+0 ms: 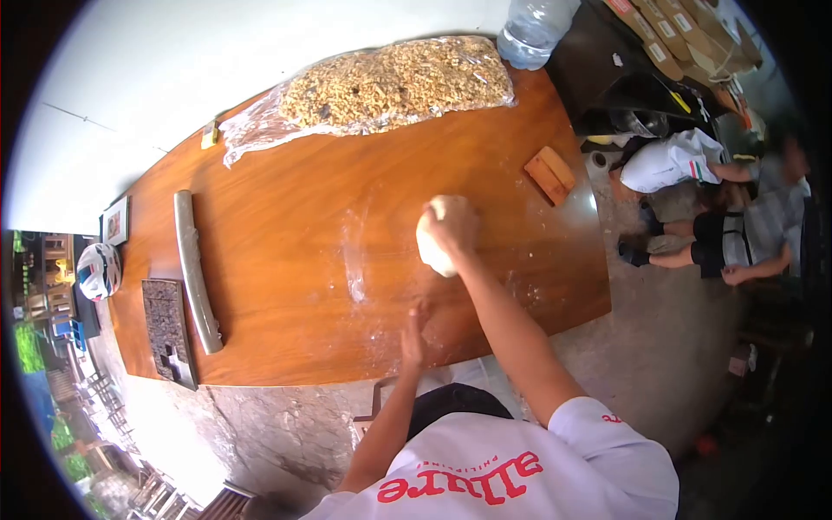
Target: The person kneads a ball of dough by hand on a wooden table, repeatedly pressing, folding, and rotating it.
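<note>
A pale lump of dough [435, 252] rests on the brown wooden table [286, 217], right of the middle. My right hand [446, 227] is on top of it, fingers curled over its upper side. Closer to the table's front edge, my left hand [414, 336] is held edge-on with its fingers stretched out, holding nothing. It is apart from the dough. Whitish floury smears [354, 260] mark the wood to the left of both hands.
A plastic bag of yellowish crumbly pieces [399, 87] lies along the back edge beside a clear water jug [530, 35]. A wooden block [549, 175] sits right; a grey tube [196, 269], dark board [167, 325] and helmet [99, 270] are left. Another person [750, 230] is at right.
</note>
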Demonstrator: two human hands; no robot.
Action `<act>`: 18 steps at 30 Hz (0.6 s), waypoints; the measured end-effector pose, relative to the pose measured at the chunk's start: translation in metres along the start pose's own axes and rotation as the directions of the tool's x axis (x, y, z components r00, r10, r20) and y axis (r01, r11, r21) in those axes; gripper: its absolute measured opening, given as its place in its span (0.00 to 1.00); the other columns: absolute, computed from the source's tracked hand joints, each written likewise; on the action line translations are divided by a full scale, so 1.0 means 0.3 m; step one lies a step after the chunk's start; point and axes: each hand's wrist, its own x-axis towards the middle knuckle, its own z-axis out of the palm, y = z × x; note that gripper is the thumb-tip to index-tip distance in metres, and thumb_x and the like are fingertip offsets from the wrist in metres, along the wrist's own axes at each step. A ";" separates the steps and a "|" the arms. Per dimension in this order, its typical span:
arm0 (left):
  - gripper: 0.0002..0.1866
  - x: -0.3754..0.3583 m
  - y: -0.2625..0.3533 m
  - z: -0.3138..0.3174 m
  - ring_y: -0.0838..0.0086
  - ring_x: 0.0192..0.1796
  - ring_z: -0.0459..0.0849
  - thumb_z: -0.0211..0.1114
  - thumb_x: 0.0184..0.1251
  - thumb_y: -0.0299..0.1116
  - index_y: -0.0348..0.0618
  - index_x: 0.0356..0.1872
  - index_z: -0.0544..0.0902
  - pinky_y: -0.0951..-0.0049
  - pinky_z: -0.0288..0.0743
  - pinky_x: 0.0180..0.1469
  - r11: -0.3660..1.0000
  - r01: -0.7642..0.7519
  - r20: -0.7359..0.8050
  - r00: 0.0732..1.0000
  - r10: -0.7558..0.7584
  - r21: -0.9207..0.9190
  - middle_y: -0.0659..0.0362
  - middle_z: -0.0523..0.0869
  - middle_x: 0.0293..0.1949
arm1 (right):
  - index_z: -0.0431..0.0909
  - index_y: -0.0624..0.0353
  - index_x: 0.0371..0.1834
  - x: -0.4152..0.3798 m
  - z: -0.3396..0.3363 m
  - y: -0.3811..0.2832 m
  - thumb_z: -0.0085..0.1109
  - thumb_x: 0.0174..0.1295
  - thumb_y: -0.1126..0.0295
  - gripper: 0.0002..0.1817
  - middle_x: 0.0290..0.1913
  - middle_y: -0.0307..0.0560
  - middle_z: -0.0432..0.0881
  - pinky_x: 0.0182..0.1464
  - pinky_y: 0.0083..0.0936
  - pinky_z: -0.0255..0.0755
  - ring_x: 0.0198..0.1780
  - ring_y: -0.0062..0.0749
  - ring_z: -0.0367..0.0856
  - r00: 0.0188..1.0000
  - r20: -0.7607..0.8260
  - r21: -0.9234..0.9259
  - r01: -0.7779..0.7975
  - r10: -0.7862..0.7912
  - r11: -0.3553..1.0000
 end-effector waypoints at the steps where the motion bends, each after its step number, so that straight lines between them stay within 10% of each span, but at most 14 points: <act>1: 0.38 0.015 0.002 -0.041 0.56 0.75 0.71 0.43 0.83 0.60 0.38 0.77 0.68 0.58 0.58 0.79 1.000 -0.011 0.013 1.000 0.011 -0.001 0.47 0.73 0.73 | 0.84 0.59 0.55 -0.032 0.060 -0.003 0.60 0.67 0.54 0.22 0.66 0.60 0.76 0.69 0.48 0.69 0.68 0.56 0.74 0.967 -0.055 -0.091 0.243 -0.248 0.966; 4: 0.36 0.098 0.073 -0.103 0.56 0.68 0.78 0.46 0.83 0.59 0.36 0.72 0.74 0.58 0.69 0.71 0.990 -0.127 -0.245 0.960 0.139 0.064 0.44 0.79 0.67 | 0.83 0.65 0.57 -0.181 0.268 0.153 0.61 0.63 0.62 0.23 0.69 0.56 0.75 0.73 0.46 0.65 0.72 0.47 0.71 0.551 -0.017 -0.431 0.749 -0.834 0.504; 8: 0.34 0.217 0.178 -0.079 0.53 0.66 0.79 0.50 0.81 0.58 0.38 0.71 0.75 0.58 0.72 0.67 0.873 -0.279 -0.170 0.914 0.369 0.400 0.41 0.79 0.66 | 0.75 0.71 0.66 -0.508 0.276 0.422 0.60 0.61 0.68 0.29 0.74 0.54 0.71 0.76 0.46 0.62 0.75 0.47 0.67 0.442 0.235 -0.348 0.870 -0.866 0.349; 10: 0.30 0.180 0.140 -0.013 0.49 0.66 0.79 0.54 0.81 0.52 0.41 0.72 0.75 0.57 0.72 0.67 0.899 -0.204 -0.152 0.948 0.281 0.388 0.38 0.79 0.65 | 0.72 0.70 0.69 -0.621 0.272 0.650 0.60 0.61 0.69 0.31 0.74 0.55 0.71 0.75 0.49 0.62 0.75 0.46 0.68 0.465 0.286 -0.325 0.870 -0.838 0.372; 12: 0.28 0.066 0.110 0.037 0.45 0.68 0.77 0.55 0.80 0.46 0.38 0.72 0.73 0.54 0.70 0.69 0.743 -0.329 0.115 0.938 0.326 0.583 0.36 0.77 0.67 | 0.70 0.67 0.71 -0.739 0.258 0.832 0.58 0.66 0.67 0.30 0.75 0.59 0.68 0.74 0.50 0.63 0.74 0.50 0.68 0.765 0.175 -0.055 0.636 -0.619 0.770; 13: 0.28 0.014 0.087 0.053 0.43 0.70 0.74 0.55 0.80 0.43 0.36 0.72 0.72 0.53 0.68 0.71 0.733 -0.416 0.129 0.900 0.416 0.539 0.35 0.75 0.68 | 0.70 0.67 0.71 -0.760 0.243 0.827 0.58 0.66 0.67 0.30 0.75 0.59 0.68 0.74 0.50 0.63 0.74 0.50 0.68 0.771 0.179 -0.058 0.629 -0.611 0.776; 15: 0.29 -0.082 0.043 0.057 0.40 0.74 0.69 0.54 0.79 0.40 0.32 0.73 0.69 0.51 0.62 0.75 0.664 -0.548 0.222 0.829 0.514 0.508 0.34 0.71 0.71 | 0.69 0.63 0.74 -0.789 0.216 0.784 0.51 0.76 0.59 0.28 0.77 0.65 0.63 0.76 0.52 0.58 0.77 0.58 0.63 0.825 -0.290 0.094 0.529 -0.485 0.843; 18: 0.31 -0.144 -0.071 0.028 0.40 0.78 0.63 0.53 0.78 0.39 0.29 0.74 0.67 0.44 0.54 0.79 0.474 -0.761 0.611 0.643 0.462 0.442 0.34 0.68 0.74 | 0.65 0.60 0.78 -0.728 0.320 0.733 0.35 0.81 0.46 0.34 0.81 0.71 0.54 0.79 0.56 0.48 0.81 0.69 0.51 0.804 -0.332 0.098 0.549 -0.493 0.830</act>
